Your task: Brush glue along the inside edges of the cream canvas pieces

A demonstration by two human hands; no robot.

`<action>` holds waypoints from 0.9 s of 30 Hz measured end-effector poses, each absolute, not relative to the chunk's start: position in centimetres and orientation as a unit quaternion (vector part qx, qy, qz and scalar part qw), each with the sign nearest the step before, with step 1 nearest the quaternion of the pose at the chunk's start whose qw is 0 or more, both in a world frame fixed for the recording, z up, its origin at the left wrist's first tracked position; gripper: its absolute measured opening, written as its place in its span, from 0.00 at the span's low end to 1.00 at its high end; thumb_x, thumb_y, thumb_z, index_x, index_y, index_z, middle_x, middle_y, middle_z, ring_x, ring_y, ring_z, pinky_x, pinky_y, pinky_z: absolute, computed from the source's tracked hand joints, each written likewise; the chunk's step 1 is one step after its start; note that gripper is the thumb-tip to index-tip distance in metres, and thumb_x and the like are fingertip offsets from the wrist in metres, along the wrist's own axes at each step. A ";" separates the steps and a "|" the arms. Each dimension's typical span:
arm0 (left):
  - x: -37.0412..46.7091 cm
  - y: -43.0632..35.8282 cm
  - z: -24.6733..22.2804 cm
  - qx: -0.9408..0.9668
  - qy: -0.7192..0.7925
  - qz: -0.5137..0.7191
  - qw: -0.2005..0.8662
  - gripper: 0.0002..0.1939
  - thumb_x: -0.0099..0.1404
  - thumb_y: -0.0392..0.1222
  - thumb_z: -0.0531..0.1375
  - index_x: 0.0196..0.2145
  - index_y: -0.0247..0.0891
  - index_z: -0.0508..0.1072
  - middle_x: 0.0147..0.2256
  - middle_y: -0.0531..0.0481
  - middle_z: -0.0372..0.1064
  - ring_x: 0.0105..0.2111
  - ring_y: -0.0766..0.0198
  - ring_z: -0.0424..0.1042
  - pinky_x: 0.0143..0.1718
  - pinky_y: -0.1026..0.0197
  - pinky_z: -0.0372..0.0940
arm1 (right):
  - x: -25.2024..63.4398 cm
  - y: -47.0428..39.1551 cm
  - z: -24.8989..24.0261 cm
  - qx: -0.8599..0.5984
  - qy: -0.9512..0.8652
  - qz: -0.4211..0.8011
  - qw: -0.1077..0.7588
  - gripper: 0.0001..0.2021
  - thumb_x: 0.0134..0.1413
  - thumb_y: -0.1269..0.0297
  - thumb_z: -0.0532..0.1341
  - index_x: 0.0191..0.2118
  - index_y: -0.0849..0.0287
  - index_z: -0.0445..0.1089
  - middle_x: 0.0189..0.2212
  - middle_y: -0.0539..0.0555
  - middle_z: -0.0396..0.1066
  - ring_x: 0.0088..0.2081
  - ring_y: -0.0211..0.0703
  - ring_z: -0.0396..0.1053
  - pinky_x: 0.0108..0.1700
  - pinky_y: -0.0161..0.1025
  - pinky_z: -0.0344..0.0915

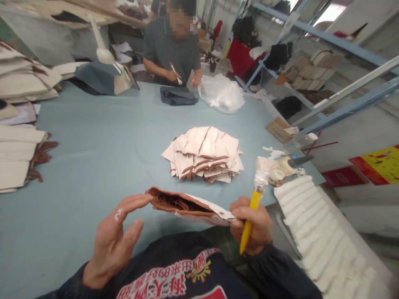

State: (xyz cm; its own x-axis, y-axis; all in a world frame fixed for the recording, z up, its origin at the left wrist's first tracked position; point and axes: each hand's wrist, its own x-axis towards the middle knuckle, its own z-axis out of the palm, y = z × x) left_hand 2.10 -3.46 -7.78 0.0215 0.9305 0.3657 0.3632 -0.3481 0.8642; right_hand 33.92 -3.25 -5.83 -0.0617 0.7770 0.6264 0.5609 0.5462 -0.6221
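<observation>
My right hand (260, 228) is closed around a yellow-handled brush (255, 200), its bristles upward and coated with white paste. Between the same hand's thumb and fingers is the right end of a folded brown-and-white piece (195, 215), which looks like leather. Its upper edge gapes, and brown strips show inside. My left hand (109, 241) has thumb and forefinger apart; the forefinger's tip touches the piece's left corner, and white paste marks that finger. Beyond the piece, a pile of similar pale pieces (207, 143) with brown edges lies on the blue-green table (102, 145).
Stacks of pale pieces stand left (14, 155). Across the table a person (171, 50) holds a brush over a dark folded piece (179, 95), beside a clear plastic bag (222, 93). A paste-smeared container (280, 170) sits right, above a row of white pieces (318, 224).
</observation>
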 end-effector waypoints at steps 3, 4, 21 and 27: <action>3.3 -2.8 -6.0 0.727 0.441 0.445 0.281 0.18 0.64 0.43 0.63 0.52 0.48 0.75 0.48 0.45 0.80 0.48 0.50 0.78 0.52 0.47 0.73 | 32.5 -2.7 -4.5 -0.420 -0.742 0.037 0.522 0.06 0.66 0.54 0.62 0.40 0.49 0.71 0.23 0.50 0.73 0.21 0.42 0.69 0.24 0.39 0.65; 3.8 -2.4 -5.4 0.744 0.431 0.418 0.293 0.19 0.63 0.43 0.64 0.52 0.47 0.76 0.47 0.44 0.80 0.47 0.50 0.79 0.50 0.48 0.74 | 31.9 -2.4 -4.0 -0.426 -0.739 0.030 0.521 0.07 0.67 0.55 0.61 0.39 0.50 0.71 0.23 0.49 0.72 0.21 0.42 0.69 0.24 0.39 0.65; 2.5 2.4 -2.7 0.707 0.436 0.276 0.483 0.13 0.64 0.51 0.60 0.40 0.44 0.80 0.39 0.46 0.80 0.39 0.52 0.76 0.44 0.54 0.72 | 27.0 2.0 -3.9 -0.492 -0.706 0.271 0.432 0.10 0.66 0.59 0.60 0.34 0.56 0.67 0.23 0.45 0.66 0.22 0.35 0.62 0.26 0.34 0.59; 1.9 4.7 -4.6 0.590 0.477 0.286 0.586 0.34 0.68 0.68 0.49 0.32 0.39 0.82 0.26 0.45 0.76 0.24 0.56 0.70 0.27 0.56 0.69 | 27.3 4.4 -3.1 -0.471 -0.699 0.303 0.444 0.12 0.66 0.55 0.60 0.34 0.56 0.66 0.24 0.46 0.65 0.25 0.36 0.61 0.30 0.36 0.59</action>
State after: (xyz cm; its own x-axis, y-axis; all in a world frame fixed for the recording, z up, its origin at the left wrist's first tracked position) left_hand 1.92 4.65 -4.56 0.3818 0.8975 -0.2206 0.2265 0.1405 0.9638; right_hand 27.33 4.36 -3.09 -0.1615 0.9278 0.3364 0.3898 0.3731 -0.8419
